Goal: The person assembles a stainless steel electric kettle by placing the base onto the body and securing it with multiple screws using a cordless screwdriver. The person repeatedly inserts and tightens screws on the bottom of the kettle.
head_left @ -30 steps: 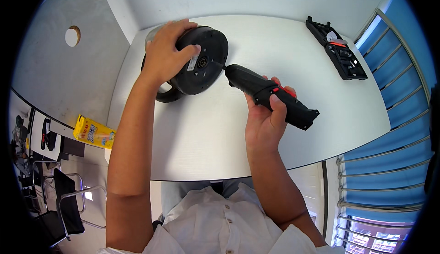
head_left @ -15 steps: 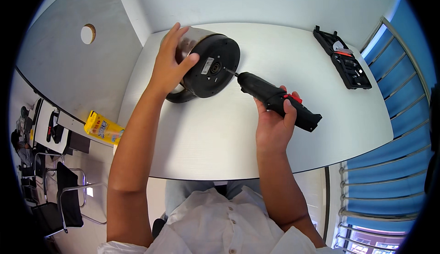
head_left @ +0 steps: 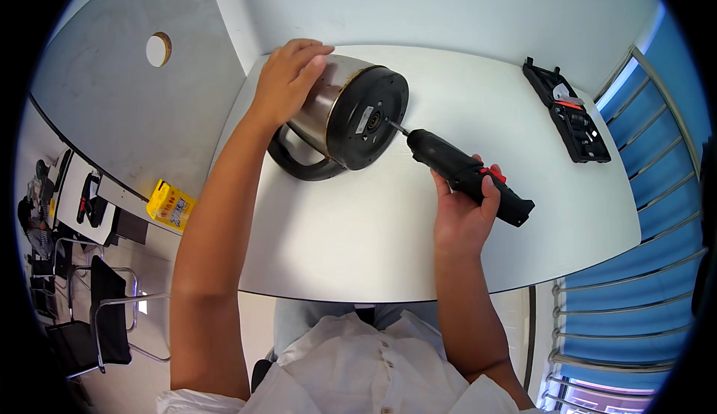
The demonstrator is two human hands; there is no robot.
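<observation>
Kettle [head_left: 351,115], now tipped further onto its side on the table [head_left: 463,265], base facing the person. Left hand [head_left: 287,78] grips its body; right hand [head_left: 463,212] clasps the driver [head_left: 467,175], bit newly seated at the base.

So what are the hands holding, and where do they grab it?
The right hand holds the black electric screwdriver by its handle. The left hand steadies the steel kettle, lying on its side, by its metal body.
</observation>
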